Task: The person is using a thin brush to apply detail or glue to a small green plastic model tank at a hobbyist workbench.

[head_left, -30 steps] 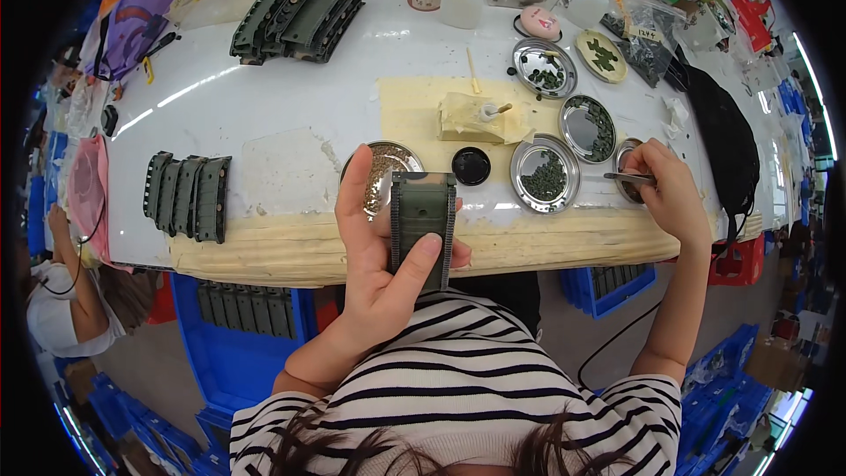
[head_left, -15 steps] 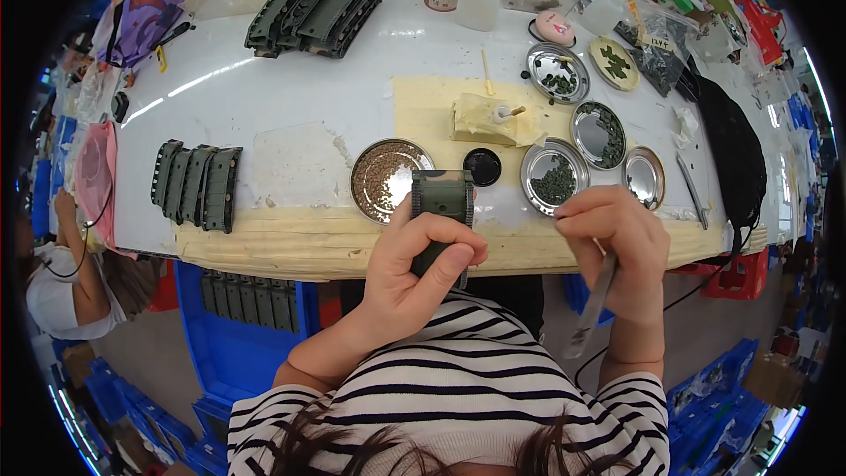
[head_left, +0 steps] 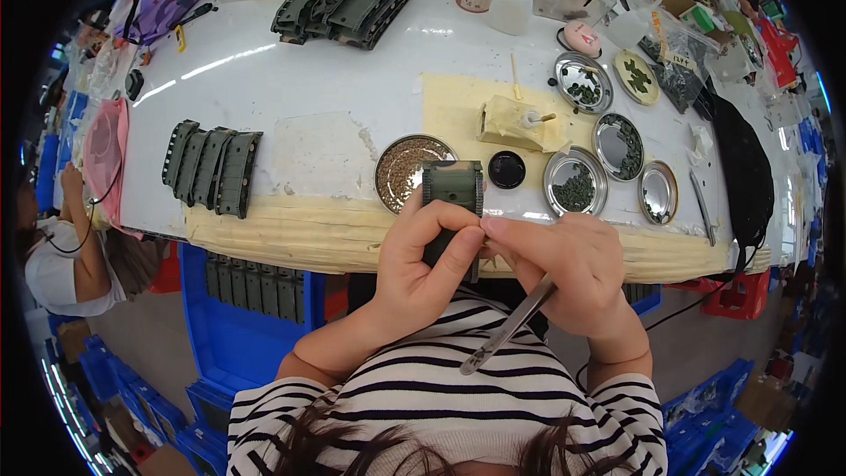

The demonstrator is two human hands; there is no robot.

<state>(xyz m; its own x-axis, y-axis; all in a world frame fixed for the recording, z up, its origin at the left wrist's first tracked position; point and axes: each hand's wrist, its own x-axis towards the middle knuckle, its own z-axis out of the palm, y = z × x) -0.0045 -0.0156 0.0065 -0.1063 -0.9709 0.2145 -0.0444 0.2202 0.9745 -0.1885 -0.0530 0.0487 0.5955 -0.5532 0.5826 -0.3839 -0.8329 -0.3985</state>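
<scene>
My left hand (head_left: 421, 257) is wrapped round a green camouflage plastic part (head_left: 452, 181) that looks like a model tank hull with ridged long edges. It is held upright above the table's front edge. My right hand (head_left: 573, 266) grips metal tweezers (head_left: 504, 328), their rear end slanting down towards my striped top. The right thumb and forefinger meet the hull's right edge beside my left fingertips; the tweezers' tips and any small piece there are hidden. Just beyond stand a metal dish (head_left: 381, 178) of brown bits, a small black round pot (head_left: 507, 169) and a dish (head_left: 550, 197) of small green parts.
More dishes, including one with a silver rim (head_left: 597, 145), stand at the right. A taped block (head_left: 502, 128) sits behind the pot. Similar hulls lie at the left (head_left: 211, 167) and back (head_left: 344, 4). A blue crate (head_left: 229, 344) is below left; another person (head_left: 75, 247) sits far left.
My right hand has moved left with the tweezers, from near the dish of green parts to the hull's right edge. The view has shifted slightly; my left hand keeps its hold.
</scene>
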